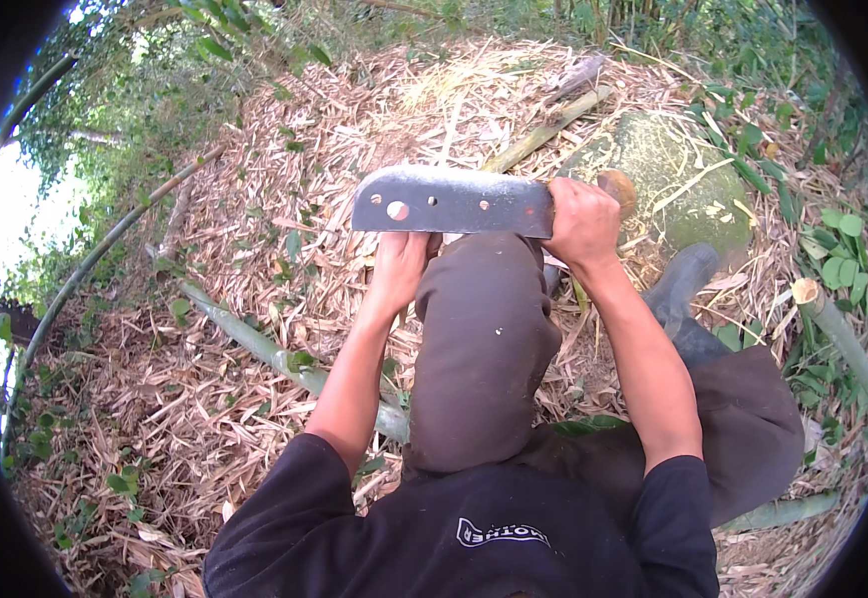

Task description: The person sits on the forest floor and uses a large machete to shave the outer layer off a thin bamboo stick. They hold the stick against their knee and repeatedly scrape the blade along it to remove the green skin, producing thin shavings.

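Note:
A cleaver (459,202) with a broad dark blade, rounded at its left end and pierced by several holes, lies level across the view above my raised knee (484,329). My right hand (585,221) is closed around its wooden handle (617,191), whose rounded end sticks out past my fist. Just below the blade's left half, beside the knee, is my left hand (400,263). Its fingers look bent and pressed together, but the blade hides their tips and whatever they hold. A thin pale strip (451,130) shows beyond the blade's upper edge; whether it touches the blade is unclear.
Dry bamboo litter (244,249) covers the ground. A mossy rock (678,184) strewn with pale shavings lies ahead right, near my boot (681,284). A green bamboo pole (254,344) lies to the left, a cut one (838,329) to the right. Another stem (85,264) arches at far left.

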Tool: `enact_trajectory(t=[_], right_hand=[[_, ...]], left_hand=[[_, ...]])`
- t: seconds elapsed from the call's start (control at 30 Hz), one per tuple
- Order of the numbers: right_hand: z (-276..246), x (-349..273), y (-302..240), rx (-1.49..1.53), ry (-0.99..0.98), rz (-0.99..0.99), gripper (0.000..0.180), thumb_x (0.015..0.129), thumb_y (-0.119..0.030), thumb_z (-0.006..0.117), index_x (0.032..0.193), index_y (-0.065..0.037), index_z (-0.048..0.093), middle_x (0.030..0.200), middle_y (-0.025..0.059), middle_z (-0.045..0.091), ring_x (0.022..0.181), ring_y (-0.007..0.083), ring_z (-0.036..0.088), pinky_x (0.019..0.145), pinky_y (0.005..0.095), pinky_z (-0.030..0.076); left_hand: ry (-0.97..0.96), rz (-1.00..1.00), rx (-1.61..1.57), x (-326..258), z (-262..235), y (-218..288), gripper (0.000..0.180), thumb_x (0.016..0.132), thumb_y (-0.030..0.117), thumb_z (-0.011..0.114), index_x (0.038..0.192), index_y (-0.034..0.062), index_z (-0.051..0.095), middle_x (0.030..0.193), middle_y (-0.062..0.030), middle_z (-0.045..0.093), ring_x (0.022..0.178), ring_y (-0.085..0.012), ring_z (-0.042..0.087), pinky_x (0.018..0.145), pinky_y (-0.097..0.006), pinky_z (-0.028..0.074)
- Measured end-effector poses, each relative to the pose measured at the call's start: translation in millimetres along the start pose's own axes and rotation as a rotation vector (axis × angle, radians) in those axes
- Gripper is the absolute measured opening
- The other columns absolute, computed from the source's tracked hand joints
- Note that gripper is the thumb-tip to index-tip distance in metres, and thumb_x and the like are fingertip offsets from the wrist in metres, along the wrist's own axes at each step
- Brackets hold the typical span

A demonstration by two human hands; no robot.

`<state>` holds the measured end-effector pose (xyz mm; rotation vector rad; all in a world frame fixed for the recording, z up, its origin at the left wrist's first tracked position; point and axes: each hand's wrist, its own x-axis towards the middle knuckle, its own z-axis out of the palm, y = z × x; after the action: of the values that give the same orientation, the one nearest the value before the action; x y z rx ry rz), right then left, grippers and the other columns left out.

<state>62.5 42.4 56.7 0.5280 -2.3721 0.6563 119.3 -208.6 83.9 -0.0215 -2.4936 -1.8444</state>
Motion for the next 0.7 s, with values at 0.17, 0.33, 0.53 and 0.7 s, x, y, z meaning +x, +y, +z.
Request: enact_trajectory(t=[0.17,0.33,0.53,0.7], right_hand=[[-8.3,-3.6,6.4,0.007,-0.018,0.017,0.035,0.083,-0.038,0.063,0.073,-0.004,0.058,0.07,0.0137,0.065,0.066,0.0308,0.067,0.064,0.0415,0.053],[-9.5,-4.9,5.6,-0.005,-0.007,0.017,0.036,0.083,-0.038,0.063,0.075,-0.004,0.059,0.073,0.0136,0.066,0.068,0.0306,0.067,0.064,0.0414,0.053],[-0.3,2.0,3.5,0.004,0.035,-0.021,0.024,0.082,-0.027,0.06,0.074,-0.005,0.056,0.071,0.0116,0.064,0.068,0.0304,0.066,0.064,0.0406,0.052],[3.0,8.6,9.8,0.01,0.101,-0.057,0.031,0.082,-0.034,0.061,0.077,-0.003,0.057,0.073,0.0145,0.063,0.069,0.0328,0.064,0.065,0.042,0.05]], left_hand=[[-0.043,0.371,0.74,22.8,10.8,-8.4,0.018,0.095,0.008,0.05,0.103,-0.0027,0.061,0.094,-0.0213,0.063,0.089,-0.0372,0.06,0.075,-0.049,0.044],[-0.007,0.158,0.632,12.0,19.2,23.9,0.018,0.095,0.005,0.051,0.106,-0.0053,0.061,0.091,-0.0253,0.063,0.088,-0.0387,0.062,0.077,-0.049,0.046],[0.131,0.257,0.42,-13.2,7.8,15.8,0.019,0.099,0.011,0.05,0.107,-0.0029,0.059,0.082,-0.013,0.06,0.071,-0.0235,0.055,0.066,-0.041,0.046],[0.118,0.341,0.537,-21.3,3.3,17.0,0.021,0.101,0.013,0.048,0.111,-0.003,0.059,0.082,-0.0132,0.06,0.068,-0.0235,0.054,0.065,-0.04,0.045]])
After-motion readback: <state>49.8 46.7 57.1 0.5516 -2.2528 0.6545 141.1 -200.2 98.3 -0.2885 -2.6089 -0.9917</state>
